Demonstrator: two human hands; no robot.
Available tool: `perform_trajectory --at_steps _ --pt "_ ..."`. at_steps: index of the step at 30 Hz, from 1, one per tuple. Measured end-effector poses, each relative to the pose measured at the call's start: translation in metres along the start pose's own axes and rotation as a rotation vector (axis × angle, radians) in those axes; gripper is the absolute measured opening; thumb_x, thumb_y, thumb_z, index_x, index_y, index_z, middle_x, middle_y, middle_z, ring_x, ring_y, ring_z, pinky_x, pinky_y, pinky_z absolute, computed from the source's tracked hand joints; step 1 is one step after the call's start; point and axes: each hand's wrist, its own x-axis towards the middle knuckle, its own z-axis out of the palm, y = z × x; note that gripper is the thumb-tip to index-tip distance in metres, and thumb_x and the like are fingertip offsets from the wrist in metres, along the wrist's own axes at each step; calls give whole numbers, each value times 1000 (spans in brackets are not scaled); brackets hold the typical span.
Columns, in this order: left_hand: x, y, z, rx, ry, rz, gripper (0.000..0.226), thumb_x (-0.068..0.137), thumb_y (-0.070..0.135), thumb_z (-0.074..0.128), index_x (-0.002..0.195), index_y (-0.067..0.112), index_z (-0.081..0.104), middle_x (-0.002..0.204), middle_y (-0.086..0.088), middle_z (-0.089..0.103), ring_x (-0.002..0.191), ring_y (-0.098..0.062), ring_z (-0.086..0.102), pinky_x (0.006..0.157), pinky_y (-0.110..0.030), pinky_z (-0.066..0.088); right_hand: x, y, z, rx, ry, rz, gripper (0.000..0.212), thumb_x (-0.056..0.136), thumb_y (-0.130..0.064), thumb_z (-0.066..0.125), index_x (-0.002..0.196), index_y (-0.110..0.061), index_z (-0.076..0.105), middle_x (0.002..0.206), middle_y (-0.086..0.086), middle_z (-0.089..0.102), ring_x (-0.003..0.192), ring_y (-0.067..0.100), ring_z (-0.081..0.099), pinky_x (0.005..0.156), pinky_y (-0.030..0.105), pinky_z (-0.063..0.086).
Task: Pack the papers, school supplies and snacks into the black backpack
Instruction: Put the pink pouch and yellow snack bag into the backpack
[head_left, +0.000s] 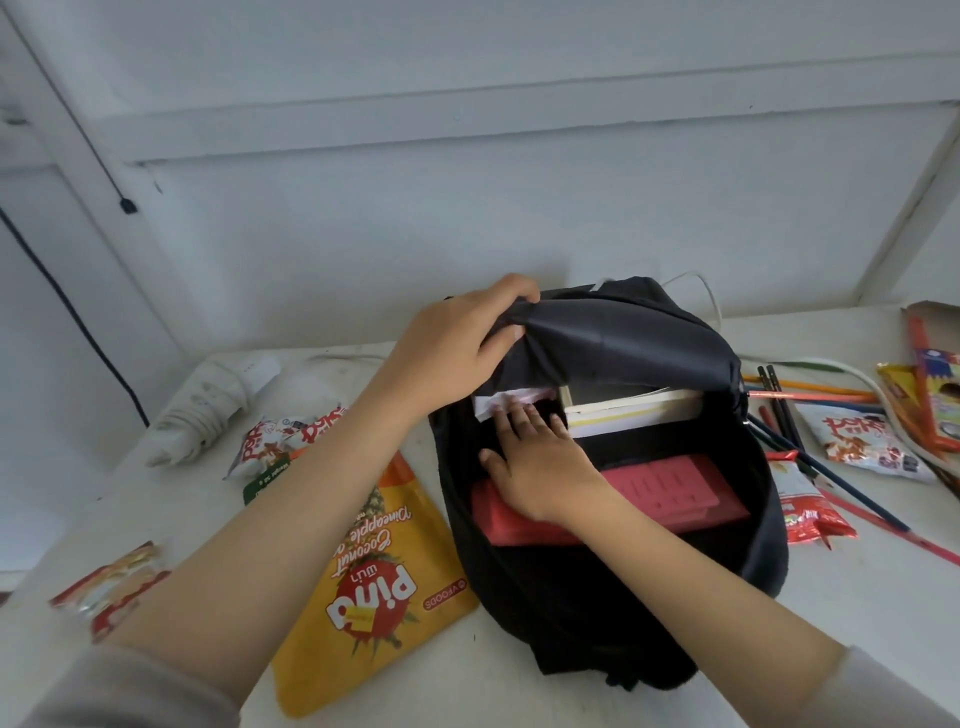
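Grey sleeves (104, 686) frame the bottom corners, and from them our bare forearms reach up to the black backpack (571, 597), which lies on its back in the middle of the white desk (857, 597) with its main compartment wide open. Its cloth is soft and matte, and it slumps in folds around a dark, oval mouth.

Our left hand (447, 353) grips the top flap, fingers curled over the bunched fabric and thumb tucked under it, holding it lifted. Our right hand (540, 462) is inside the compartment, flat and relaxed with fingers straight. The palm lies across a red pencil case (670, 488), a long rigid box with a ribbed plastic lid. The fingertips touch a creased white and pink sheet (498, 408).

Just beside that sheet, a thick stack of books and papers (623, 415) stands on edge under the flap, showing pale page edges.

Left of the bag, touching its side, lies a glossy yellow snack pouch (363, 587) printed with a pineapple. Beyond it are small crinkled white-and-red packets (280, 436) and a white power strip (208, 410). Another shiny red packet (114, 582) sits near our left arm.

To the right, slim coloured pencils (810, 395) lie scattered, some crossing each other, among more foil snack packets (872, 441).
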Motion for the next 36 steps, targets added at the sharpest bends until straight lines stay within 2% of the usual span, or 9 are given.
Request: perform_trajectory --at_steps 5,8,11,16,19,23,28,34,36 --pt "-18 -14 6 -384 -52 -259 30 80 29 70 109 26 60 111 17 59 103 5 52 89 -13 39 -63 -35 -14 -45 -99 -98 54 98 -37 33 143 -6 29 145 20 34 131 35 35 110 41 29" --pt "-48 -16 4 -286 14 -298 26 81 32 68 106 28 62 122 15 48 109 5 44 92 -9 33 -90 -60 -24 -34 35 -281 34 97 -31 35 120 -11 51 108 9 60 95 28 57 82 37 46" --pt "-87 -24 -4 -142 53 -426 28 86 35 61 113 29 57 127 13 43 113 3 37 90 -14 28 -90 -76 -23 17 154 -443 23 93 -30 39 91 -13 55 87 6 60 78 27 54 66 35 39" --pt "-165 -51 -11 23 71 -1026 55 88 49 51 133 19 40 135 -8 46 122 -25 44 98 -41 38 -66 -81 10 90 135 -455 30 91 -35 42 113 -17 53 105 1 57 98 22 49 88 35 39" --pt "-196 -56 -15 -56 7 -1205 71 83 58 53 138 20 30 133 -13 50 118 -32 50 97 -45 43 -59 -77 35 84 114 -421 51 88 -43 32 133 -22 43 127 -2 50 118 18 44 109 38 25" --pt "-207 -43 -16 -264 -54 -1238 103 65 67 66 144 27 14 140 -8 44 125 -31 45 102 -45 39 -58 -79 50 66 149 -391 54 89 -44 30 136 -21 44 132 0 52 123 19 49 109 43 26" --pt "-205 -24 -15 -410 344 -1035 80 71 21 80 135 27 32 125 4 52 108 -14 53 89 -28 44 -62 -82 47 168 43 -346 55 98 -47 27 149 -31 12 155 -9 15 142 11 14 113 32 19" --pt "-195 -12 -32 -564 573 -865 56 67 0 78 111 26 55 108 18 56 94 10 57 73 -15 52 -76 -96 39 357 63 -326 62 97 -46 37 149 -36 5 157 -13 -2 144 7 1 113 25 21" --pt "-192 -13 -44 -578 584 -846 44 68 1 78 100 27 63 107 17 59 96 3 59 75 -24 55 -80 -103 36 429 92 -332 61 97 -46 39 149 -37 8 157 -15 0 144 6 4 115 28 22"
